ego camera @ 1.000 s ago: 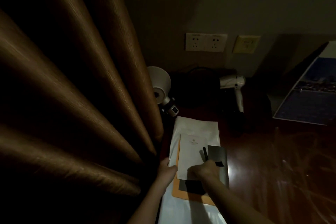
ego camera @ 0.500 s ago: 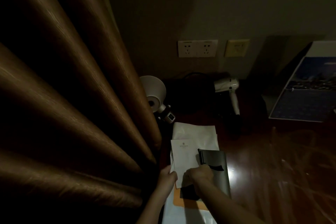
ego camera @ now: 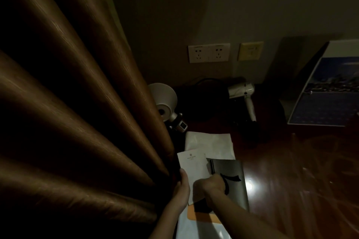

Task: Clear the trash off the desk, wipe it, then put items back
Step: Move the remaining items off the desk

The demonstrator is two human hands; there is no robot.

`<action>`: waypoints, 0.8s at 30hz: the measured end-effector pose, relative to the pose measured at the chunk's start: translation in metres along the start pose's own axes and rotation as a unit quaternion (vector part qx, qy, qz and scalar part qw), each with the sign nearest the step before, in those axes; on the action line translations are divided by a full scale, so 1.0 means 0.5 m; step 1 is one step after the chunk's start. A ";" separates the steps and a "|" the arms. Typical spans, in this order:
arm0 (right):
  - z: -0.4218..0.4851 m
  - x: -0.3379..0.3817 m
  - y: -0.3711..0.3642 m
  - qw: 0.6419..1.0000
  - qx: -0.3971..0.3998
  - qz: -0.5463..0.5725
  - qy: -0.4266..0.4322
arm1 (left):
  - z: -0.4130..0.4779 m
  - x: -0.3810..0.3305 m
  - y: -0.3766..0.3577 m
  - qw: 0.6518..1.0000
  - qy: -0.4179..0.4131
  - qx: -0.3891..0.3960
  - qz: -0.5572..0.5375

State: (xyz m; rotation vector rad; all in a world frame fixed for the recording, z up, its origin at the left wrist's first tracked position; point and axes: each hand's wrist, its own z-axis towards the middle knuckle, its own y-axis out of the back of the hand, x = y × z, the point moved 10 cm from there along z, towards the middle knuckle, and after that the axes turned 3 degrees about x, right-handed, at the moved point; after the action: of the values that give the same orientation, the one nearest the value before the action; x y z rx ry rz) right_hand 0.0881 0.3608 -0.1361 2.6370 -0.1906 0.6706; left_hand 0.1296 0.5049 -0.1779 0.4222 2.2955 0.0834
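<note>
Desk [ego camera: 291,170]: dark reddish wood, glossy, with a bright spot of reflected light just right of the paper pile.
White sheet [ego camera: 191,165]: top left of the pile, small crest printed near its upper edge, slightly tilted, close against the curtain.
Grey folder [ego camera: 231,169]: just right of the white sheet, overlapping its right edge, crossed by a black strip [ego camera: 233,177].
Pen [ego camera: 212,167]: black and slim, along the folder's left edge, lower end lost at the right hand.
White bag [ego camera: 209,142]: under sheet and folder, sticking out toward the wall.
Orange sheet [ego camera: 202,217]: lower in the pile, showing only beside the right forearm.
Pale sheet [ego camera: 194,231]: bottom of the pile, running out of view.
Left hand [ego camera: 182,186]: grips the left edge of the white sheet, thumb on top, fingers hidden beneath.
Right hand [ego camera: 209,184]: curled, knuckles up, resting where sheet and folder meet; too dark to tell whether clamped on the pen, the folder or nothing.
Hands together: side by side, near, apart.
Curtain [ego camera: 77,103]: brown, heavy folds, filling the left side.
Lamp [ego camera: 165,97]: white shade, behind the pile, partly behind the curtain.
Hair dryer [ego camera: 242,91]: white, by the wall, handle toward the viewer.
Sockets [ego camera: 208,52]: white double plate on the wall, yellow plate [ego camera: 250,50] just beside.
Picture card [ego camera: 330,93]: propped at the right, blue scene.
</note>
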 end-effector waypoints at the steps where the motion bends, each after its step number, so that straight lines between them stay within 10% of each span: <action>1: 0.001 -0.001 -0.001 1.000 0.003 0.002 -0.001 | -0.012 -0.012 0.001 1.000 0.005 0.001 0.012; 10: 0.013 0.009 -0.024 0.976 0.192 0.105 -0.026 | -0.065 -0.064 -0.001 0.998 0.039 0.030 0.026; 24: 0.043 -0.116 0.241 0.927 0.115 0.352 0.048 | -0.098 -0.073 -0.005 0.964 0.000 -0.089 0.252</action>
State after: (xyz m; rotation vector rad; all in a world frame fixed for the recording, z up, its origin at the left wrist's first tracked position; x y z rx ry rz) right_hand 0.0189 0.2443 -0.1382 2.7194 -1.1290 1.0959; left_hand 0.1166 0.4942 -0.1190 0.8989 2.1059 0.5368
